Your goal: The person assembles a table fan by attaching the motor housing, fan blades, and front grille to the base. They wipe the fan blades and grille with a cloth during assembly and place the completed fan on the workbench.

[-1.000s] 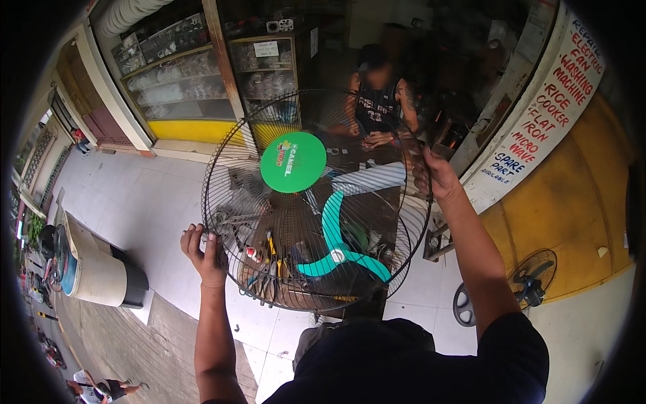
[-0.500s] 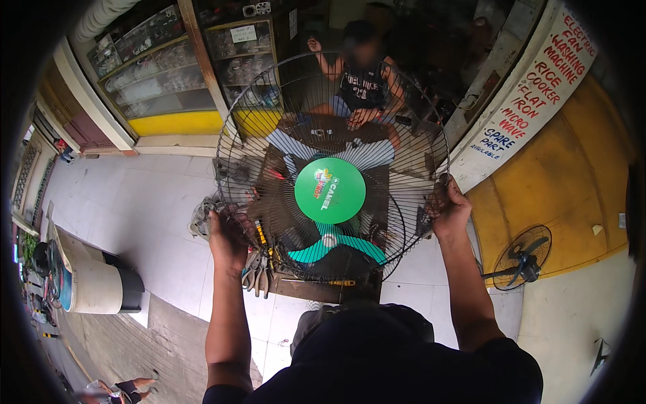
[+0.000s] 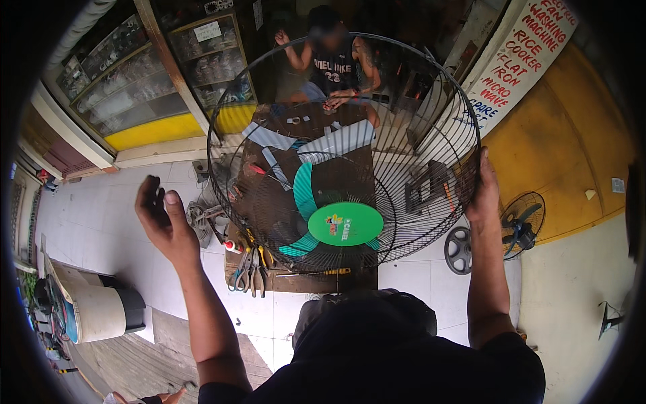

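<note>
Fan guard, round wire w/ green hub, hangs tilted above the bench, in front of the person. Right hand grips its right rim; left hand is loose & empty, well off the left rim, so only 1 hand carries it.

Dark worktable w/ pliers, screwdriver, teal fan blade; pale tiled floor beneath

Your black wire fan guard carries a green round badge; teal fan blades show behind it, over a dark brown workbench and a yellow wall.
</note>
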Demonstrator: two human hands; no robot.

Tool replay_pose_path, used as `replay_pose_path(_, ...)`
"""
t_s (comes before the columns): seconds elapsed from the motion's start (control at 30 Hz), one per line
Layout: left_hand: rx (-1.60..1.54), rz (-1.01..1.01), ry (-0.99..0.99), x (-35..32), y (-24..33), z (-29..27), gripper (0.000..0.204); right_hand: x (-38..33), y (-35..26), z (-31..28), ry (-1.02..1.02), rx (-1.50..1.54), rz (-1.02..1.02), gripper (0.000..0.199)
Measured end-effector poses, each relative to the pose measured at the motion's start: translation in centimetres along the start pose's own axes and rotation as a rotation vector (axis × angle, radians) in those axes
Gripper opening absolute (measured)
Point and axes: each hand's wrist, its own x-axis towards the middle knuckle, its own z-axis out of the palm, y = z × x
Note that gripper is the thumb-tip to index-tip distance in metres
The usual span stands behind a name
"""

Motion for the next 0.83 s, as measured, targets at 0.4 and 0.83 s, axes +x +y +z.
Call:
replay_pose_path(0.4,0.117,-0.147,-0.983,1.2,9.3,3.6,0.042,-3.9,-4.2,15.7,-0.832,-1.009,-0.195,0.042)
replay_pose_path(0.83,-0.414,-0.56,-0.506,-5.2,-8.9,-5.0,0.05,-4.3,-6.0,13.4,-0.643,-0.788,-0.803,0.025)
